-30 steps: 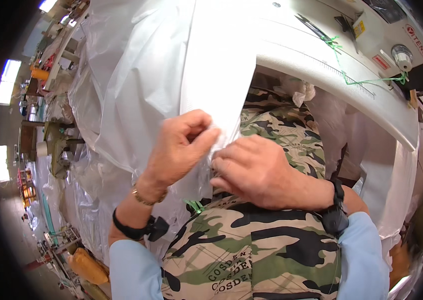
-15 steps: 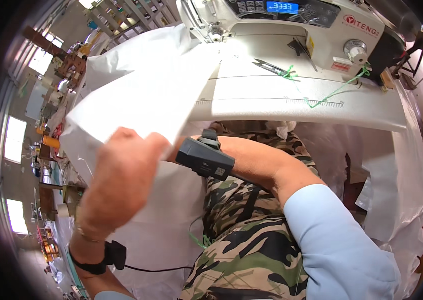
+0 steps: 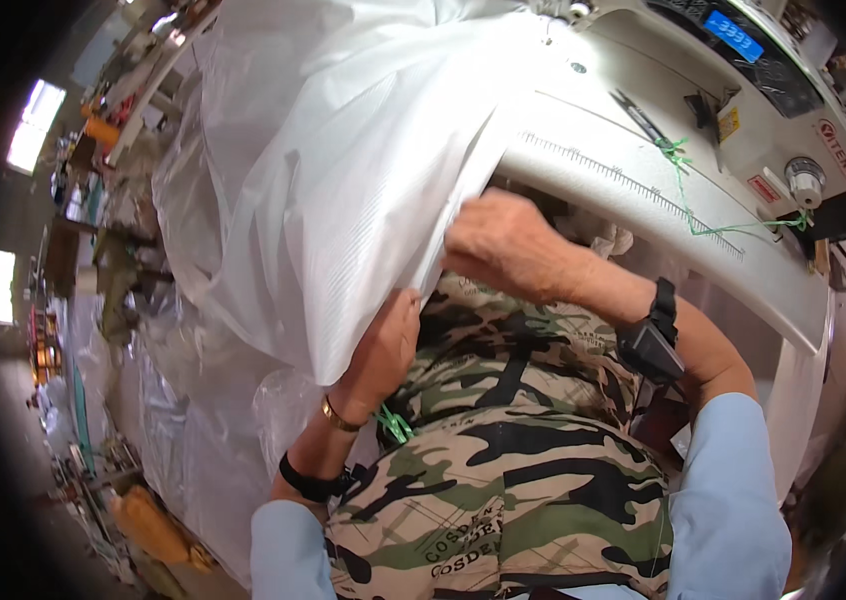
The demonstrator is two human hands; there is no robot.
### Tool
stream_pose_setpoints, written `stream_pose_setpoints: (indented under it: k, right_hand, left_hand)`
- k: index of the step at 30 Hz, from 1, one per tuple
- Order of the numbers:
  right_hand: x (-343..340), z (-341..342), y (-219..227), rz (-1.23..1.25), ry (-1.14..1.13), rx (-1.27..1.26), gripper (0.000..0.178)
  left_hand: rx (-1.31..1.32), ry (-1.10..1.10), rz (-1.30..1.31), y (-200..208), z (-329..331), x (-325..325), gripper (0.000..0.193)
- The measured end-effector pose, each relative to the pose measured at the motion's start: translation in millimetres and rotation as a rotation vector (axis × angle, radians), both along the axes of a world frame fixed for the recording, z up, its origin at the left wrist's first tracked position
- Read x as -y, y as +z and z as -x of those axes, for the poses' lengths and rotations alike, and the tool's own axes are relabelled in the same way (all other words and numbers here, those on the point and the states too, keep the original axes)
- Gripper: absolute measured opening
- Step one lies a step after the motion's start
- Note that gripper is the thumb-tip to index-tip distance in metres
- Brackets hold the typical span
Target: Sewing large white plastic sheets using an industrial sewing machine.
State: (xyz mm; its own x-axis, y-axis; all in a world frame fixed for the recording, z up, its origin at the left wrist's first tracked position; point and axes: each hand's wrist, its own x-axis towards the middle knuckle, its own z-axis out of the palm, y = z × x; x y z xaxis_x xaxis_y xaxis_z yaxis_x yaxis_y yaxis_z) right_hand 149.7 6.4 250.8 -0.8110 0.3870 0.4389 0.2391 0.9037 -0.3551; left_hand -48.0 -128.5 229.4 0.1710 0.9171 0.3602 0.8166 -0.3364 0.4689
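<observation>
A large white woven plastic sheet (image 3: pixel 343 170) drapes from the sewing machine (image 3: pixel 743 110) down toward my lap. At its near edge my left hand (image 3: pixel 388 345) is closed on the border, with its fingertips partly behind the sheet. Farther up the same edge, my right hand (image 3: pixel 508 245) pinches the border with curled fingers. Between the two hands the edge looks folded into a narrow strip. The sheet's far end runs up to the machine's needle area (image 3: pixel 553 25), where a lamp glares.
Thread snips (image 3: pixel 648 120) tied with green string (image 3: pixel 693 205) lie on the white machine bed (image 3: pixel 623 175). Camouflage-patterned cloth (image 3: pixel 513 430) covers my lap. Crumpled clear plastic (image 3: pixel 183 420) spreads at the left, with cluttered benches beyond.
My view has turned, so the machine sits farther right. My right hand has come out from behind the sheet to its near edge; my left hand has moved lower along it.
</observation>
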Motion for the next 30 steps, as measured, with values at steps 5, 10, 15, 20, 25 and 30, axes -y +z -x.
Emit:
stream_pose_setpoints:
  k: [5, 10, 15, 20, 25, 30]
  right_hand:
    - [-1.8, 9.4, -2.4, -0.107, 0.118, -0.078, 0.018]
    - [6.4, 11.2, -9.5, 0.057, 0.183, 0.028, 0.016]
    - [9.1, 6.6, -5.2, 0.092, 0.289, 0.074, 0.021]
    - [11.7, 10.6, -13.5, 0.034, 0.320, 0.034, 0.014]
    - [12.1, 15.0, -18.0, -0.060, 0.321, -0.012, 0.009]
    - [12.7, 16.2, -10.8, -0.089, 0.306, 0.067, 0.015]
  left_hand:
    - [0.592, 0.229, 0.439, -2.4, -6.9, 10.4, 0.014]
    - [1.109, 0.284, 0.763, -3.8, 2.5, 9.8, 0.006]
    - [1.257, 0.238, 0.834, -0.6, 5.0, 9.0, 0.007]
    - [1.256, 0.179, 0.868, -2.6, 10.8, 9.6, 0.010]
    - [1.009, 0.367, 0.683, 2.8, -9.5, 21.4, 0.009]
    - [0.448, 0.181, 0.200, 14.7, -17.9, 52.5, 0.019]
